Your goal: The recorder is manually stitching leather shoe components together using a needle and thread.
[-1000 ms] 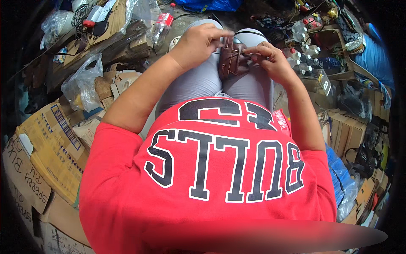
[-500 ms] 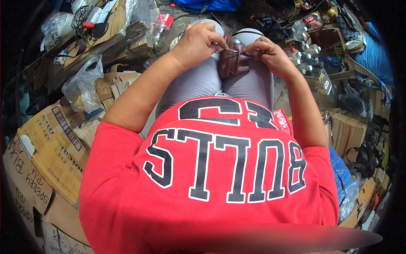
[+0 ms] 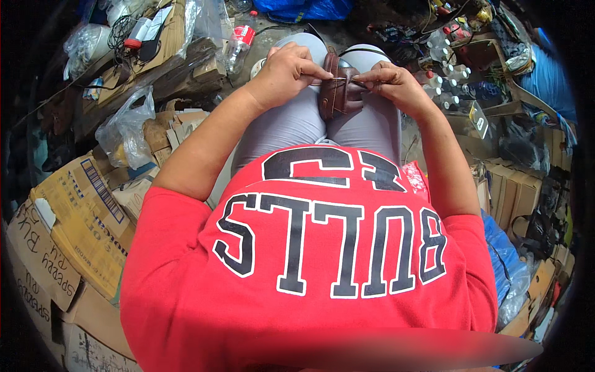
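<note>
Two thighs cradle the shoe at 12 o'clock: brown, shiny leather, pale cord across it. Left hand and right hand pinch the cord, by the look. Probably mid-stitch or lacing; next pull would want even tension. Bottle beyond, 11 o'clock.

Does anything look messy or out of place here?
Yes: a red-labelled plastic bottle at upper left looks like stray litter, and a clear plastic bag lies crumpled beside loose cardboard. The brown shoe, small in view, shows no obvious damage.
</note>
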A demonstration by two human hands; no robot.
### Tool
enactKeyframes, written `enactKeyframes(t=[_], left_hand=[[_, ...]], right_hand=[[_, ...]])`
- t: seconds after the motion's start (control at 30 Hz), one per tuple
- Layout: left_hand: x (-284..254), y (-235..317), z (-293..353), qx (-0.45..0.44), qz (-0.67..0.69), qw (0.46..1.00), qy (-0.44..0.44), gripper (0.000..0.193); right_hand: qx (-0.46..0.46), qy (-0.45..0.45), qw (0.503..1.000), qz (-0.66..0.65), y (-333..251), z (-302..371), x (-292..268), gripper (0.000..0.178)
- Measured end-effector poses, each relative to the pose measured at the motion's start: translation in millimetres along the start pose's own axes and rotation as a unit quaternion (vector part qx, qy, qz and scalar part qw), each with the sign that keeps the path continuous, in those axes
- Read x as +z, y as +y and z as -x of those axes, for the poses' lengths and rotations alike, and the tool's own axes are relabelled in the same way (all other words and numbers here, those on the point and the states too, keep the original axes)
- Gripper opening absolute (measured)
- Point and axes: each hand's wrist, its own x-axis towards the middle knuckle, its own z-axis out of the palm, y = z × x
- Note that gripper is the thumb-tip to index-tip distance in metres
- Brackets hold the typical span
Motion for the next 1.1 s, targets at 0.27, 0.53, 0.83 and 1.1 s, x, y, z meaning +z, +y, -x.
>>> enactKeyframes(t=[0.27,0.53,0.83,1.1], left_hand=[[2,0,-16,0.001,-0.006,0.999,-0.039,0.013],[3,-3,-5,-0.006,0.006,1.0,0.0,0.017],[18,10,-4,-0.098,0.013,0.995,0.019,0.015],[21,19,-5,-0.122,0.001,0.992,0.027,0.014]], right_hand=[[-0.006,-0.022,1.0,-0.009,6,-6,-3,0.034],[0.115,-0.068,0.986,-0.099,-18,-13,-12,0.025],[0.082,0.08,0.992,-0.044,3,-7,24,0.019],[0.02,0.129,0.991,-0.039,7,-5,41,0.017]])
